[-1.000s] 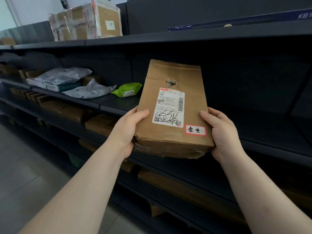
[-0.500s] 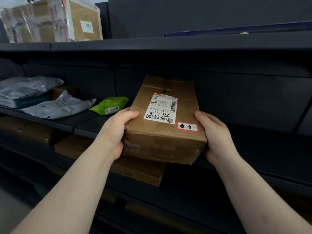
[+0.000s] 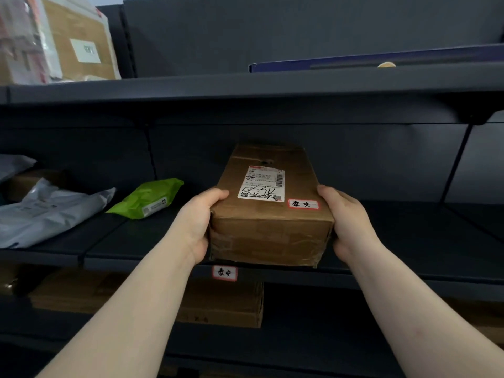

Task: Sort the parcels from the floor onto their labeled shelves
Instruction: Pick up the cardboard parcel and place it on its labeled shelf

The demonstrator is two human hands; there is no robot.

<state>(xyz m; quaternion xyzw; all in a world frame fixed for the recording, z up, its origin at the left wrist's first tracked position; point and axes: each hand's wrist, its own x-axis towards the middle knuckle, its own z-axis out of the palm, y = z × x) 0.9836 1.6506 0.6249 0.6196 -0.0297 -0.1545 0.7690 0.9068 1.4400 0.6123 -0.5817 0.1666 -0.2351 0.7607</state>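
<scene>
A brown cardboard parcel [image 3: 268,230] lies flat on the dark middle shelf [image 3: 409,241], its near end level with the shelf's front edge. On top it carries a white shipping label and a small red-bordered tag with handwriting. My left hand [image 3: 200,222] grips its left side and my right hand [image 3: 347,225] grips its right side. A matching red-bordered tag [image 3: 224,273] is stuck on the shelf's front edge just below the parcel.
A green pouch [image 3: 147,199] and grey mailer bags [image 3: 46,211] lie on the same shelf to the left. Taped boxes [image 3: 54,39] stand on the top shelf [image 3: 245,87]; a flat dark blue box [image 3: 381,58] lies at its right. Flat cartons [image 3: 223,304] fill the shelf below.
The parcel went from tilted upright in front of the shelves to lying flat on the middle shelf, pushed forward and inward. Both hands stayed on its sides. My view moved closer.
</scene>
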